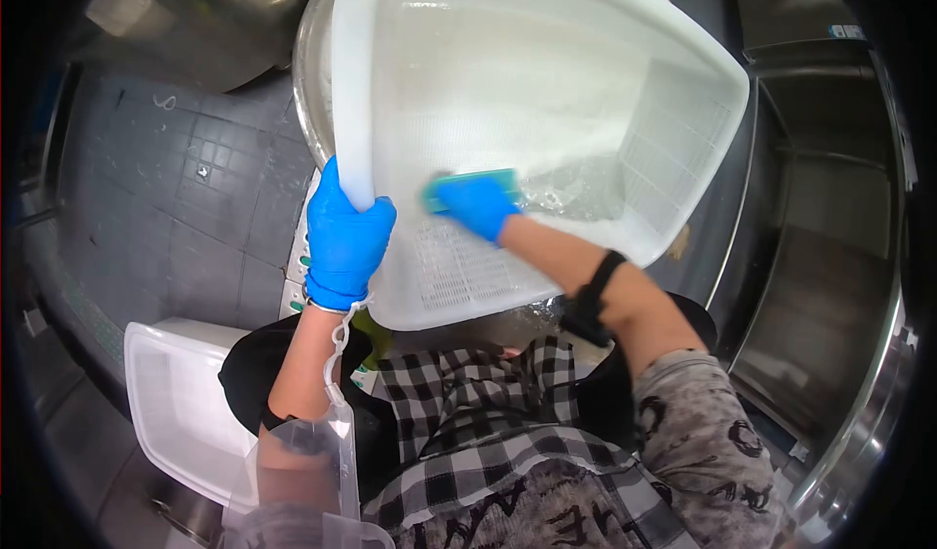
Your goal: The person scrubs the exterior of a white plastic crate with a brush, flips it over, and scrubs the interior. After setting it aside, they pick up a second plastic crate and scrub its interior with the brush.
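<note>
A large white plastic basket (508, 81) with slotted walls is tilted in front of me, its open side facing me. My left hand (348, 242), in a blue glove, is closed around the basket's left rim, thumb on the near side. Inside, my right hand (476, 207), also blue-gloved and a little blurred, grips a green scrubbing brush (493, 180) against the basket's inner wall. Wet, glistening water (556, 198) lies inside, to the right of the brush.
Behind the basket shows the rim of a round metal basin (305, 81). A second white tub (181, 407) stands at lower left on the dark tiled floor (210, 198). Steel shelving (820, 246) runs along the right. A large metal vessel (195, 22) is at upper left.
</note>
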A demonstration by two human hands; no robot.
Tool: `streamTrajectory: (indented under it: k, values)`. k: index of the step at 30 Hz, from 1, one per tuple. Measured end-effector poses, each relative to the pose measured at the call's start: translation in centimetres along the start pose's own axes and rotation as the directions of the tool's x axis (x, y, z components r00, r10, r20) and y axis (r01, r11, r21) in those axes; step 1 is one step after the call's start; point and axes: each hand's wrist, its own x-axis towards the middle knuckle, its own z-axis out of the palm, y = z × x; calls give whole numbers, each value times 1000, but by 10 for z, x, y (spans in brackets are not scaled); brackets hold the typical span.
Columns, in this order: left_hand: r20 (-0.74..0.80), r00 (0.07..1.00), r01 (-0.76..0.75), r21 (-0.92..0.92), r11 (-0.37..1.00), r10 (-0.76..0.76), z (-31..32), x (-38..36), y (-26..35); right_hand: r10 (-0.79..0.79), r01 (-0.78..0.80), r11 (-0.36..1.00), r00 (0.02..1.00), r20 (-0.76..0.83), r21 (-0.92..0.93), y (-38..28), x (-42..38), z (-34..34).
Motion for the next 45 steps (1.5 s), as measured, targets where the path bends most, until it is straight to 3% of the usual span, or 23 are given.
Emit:
streamTrajectory:
  k: [2,3,4,7,9,10,13,15,16,18,20,22,24,27,29,31,33,34,37,40,42,44,45]
  values:
    - [-9,1000,-17,-32,999,17,-4,3,-2,-55,69,978,995,78,-195,-37,18,18]
    - [-3,1000,-11,-2,1000,11,-8,6,-3,-5,10,998,997,-79,65,-25,18,30]
    - [2,1000,2,26,1000,-2,-11,5,-5,-1,6,998,997,-72,68,-11,7,26]
    - [-24,998,-55,122,991,58,-12,3,0,72,-87,957,995,63,278,41,-9,-1]
    - [-27,999,-41,72,997,43,-8,0,1,132,-215,787,974,183,579,64,-9,13]
    - [-28,999,-39,25,999,40,-6,0,2,-115,107,990,990,-82,-90,21,-12,3]
    - [-66,996,-65,21,998,66,-9,5,-3,-21,23,999,998,-57,35,-25,17,26]
    - [-26,999,-39,58,998,41,-16,3,1,-151,147,987,986,-67,-61,-16,13,19]
    - [5,1000,-23,85,996,22,-17,5,3,40,-28,993,994,104,-119,5,10,5]
    - [-12,999,-29,80,996,30,-13,5,-1,-226,211,973,957,-182,-97,76,-12,6]
    - [-25,999,-23,84,996,25,-10,0,-2,200,-157,958,965,172,-239,49,-18,-24]
    - [-7,1000,-10,19,1000,10,-6,0,5,-70,65,991,997,-45,-116,13,-6,1]
    - [-15,998,-53,45,998,54,-10,3,3,-70,83,974,995,69,-213,-38,23,20]
    - [-7,996,-84,114,990,86,-21,4,-2,-115,119,969,993,30,-216,-3,18,20]
    - [1,996,-94,147,985,94,-22,8,-1,61,-65,958,998,-21,-278,51,-8,-1]
    - [-57,998,-20,3,1000,20,-21,5,0,291,-233,889,952,92,-394,83,-41,-42]
    - [-42,997,-60,87,994,64,-26,8,5,403,-444,830,896,-189,-336,93,-59,-62]
    - [-33,995,-86,185,979,94,-28,7,9,388,-458,876,855,-345,-150,83,-55,-75]
    - [-21,999,-21,100,995,24,-30,5,10,454,-232,890,538,-711,393,67,-19,-106]
    - [-13,1000,14,80,997,-13,-29,5,9,727,50,575,427,-538,817,57,5,-149]
    - [-9,999,39,53,998,-39,-25,1,13,566,-210,817,473,-676,537,68,9,-107]
    - [-6,1000,-9,76,997,10,-17,2,20,304,-191,951,455,-837,242,58,-2,-29]
    - [-4,1000,-15,78,997,15,-17,2,20,305,-189,951,450,-840,244,56,-2,-34]
